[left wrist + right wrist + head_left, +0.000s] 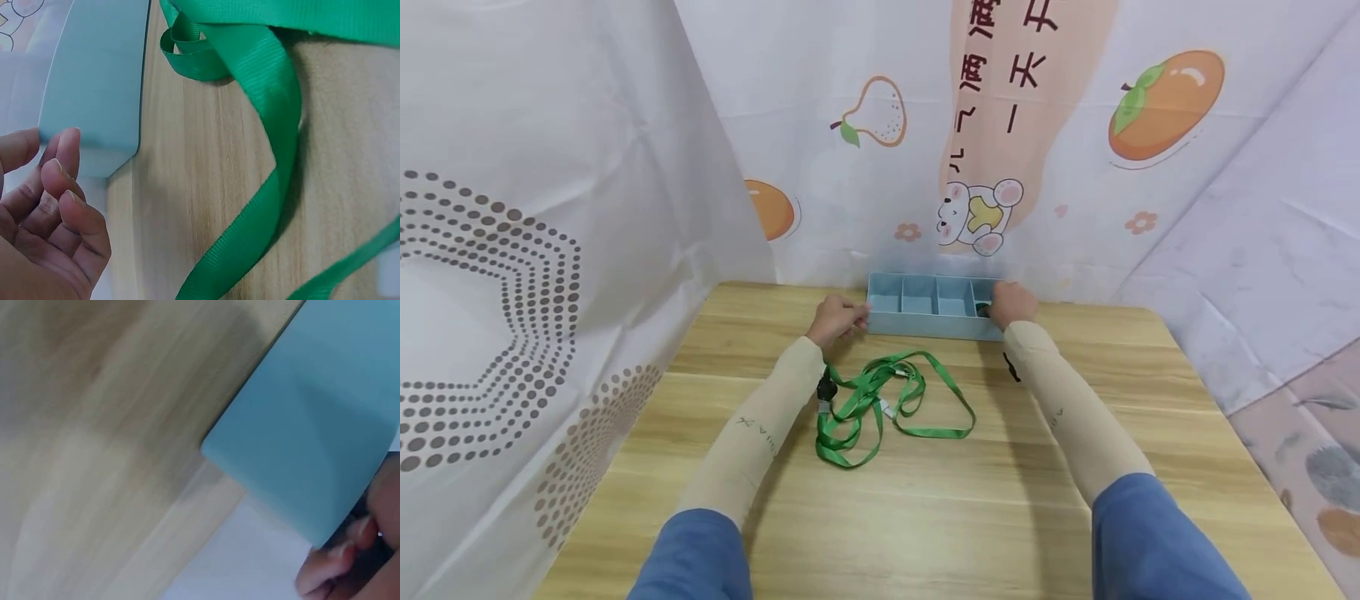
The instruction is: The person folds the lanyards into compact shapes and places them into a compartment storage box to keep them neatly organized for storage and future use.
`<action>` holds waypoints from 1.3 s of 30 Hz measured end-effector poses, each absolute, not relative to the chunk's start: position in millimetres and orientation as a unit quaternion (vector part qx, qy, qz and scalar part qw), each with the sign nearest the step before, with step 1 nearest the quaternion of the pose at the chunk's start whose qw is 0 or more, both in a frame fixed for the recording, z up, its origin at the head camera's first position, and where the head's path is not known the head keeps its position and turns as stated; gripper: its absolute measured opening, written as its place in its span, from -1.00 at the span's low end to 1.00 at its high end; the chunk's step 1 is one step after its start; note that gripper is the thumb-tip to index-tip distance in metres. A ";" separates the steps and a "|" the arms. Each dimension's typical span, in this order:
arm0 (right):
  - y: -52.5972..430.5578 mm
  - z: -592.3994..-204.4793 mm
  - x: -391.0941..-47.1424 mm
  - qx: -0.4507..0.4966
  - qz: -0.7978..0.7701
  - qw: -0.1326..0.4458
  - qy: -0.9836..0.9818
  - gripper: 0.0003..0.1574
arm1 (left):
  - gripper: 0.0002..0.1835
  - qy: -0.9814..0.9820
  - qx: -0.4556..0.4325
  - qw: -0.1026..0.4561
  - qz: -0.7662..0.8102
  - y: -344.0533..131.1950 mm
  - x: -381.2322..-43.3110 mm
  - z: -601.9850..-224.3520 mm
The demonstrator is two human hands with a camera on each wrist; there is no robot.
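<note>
A light blue box with a row of compartments stands at the table's far edge. My left hand is at its left end, thumb and fingers pinching the edge; the left wrist view shows the fingertips right at the box corner. At the opposite end, my right hand reaches over the rightmost compartment. Its curled fingers hold a dark thing, partly hidden by the hand and the box wall. A dark green bit shows beside these fingers in the compartment. Green lanyards lie tangled in front of the box.
The wooden table carries the box and lanyards. A white printed cloth hangs right behind the box, with more cloth at both sides. White tags lie among the lanyard loops, close to my left forearm.
</note>
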State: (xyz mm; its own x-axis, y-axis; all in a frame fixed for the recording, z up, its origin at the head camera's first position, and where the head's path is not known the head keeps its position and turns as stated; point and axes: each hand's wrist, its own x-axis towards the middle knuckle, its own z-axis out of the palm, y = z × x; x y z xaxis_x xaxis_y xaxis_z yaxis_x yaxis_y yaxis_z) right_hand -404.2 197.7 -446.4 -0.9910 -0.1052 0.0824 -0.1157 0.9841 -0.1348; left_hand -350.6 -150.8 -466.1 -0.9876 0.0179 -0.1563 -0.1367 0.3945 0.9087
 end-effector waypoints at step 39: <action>202.0 -467.9 -261.3 0.245 0.291 0.033 -0.924 -0.82 | -0.63 0.825 0.036 0.123 0.550 -167.9 -341.3 -459.3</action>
State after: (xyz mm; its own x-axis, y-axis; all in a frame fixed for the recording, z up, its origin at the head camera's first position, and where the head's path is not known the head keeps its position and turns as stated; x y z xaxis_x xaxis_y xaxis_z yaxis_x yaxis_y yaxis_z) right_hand -261.3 202.0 -467.9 -0.8773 -0.4343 0.2043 -0.4730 0.7102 -0.5215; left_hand -341.3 -167.9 -459.3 -0.9670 0.1948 -0.1644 -0.0770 0.3914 0.9170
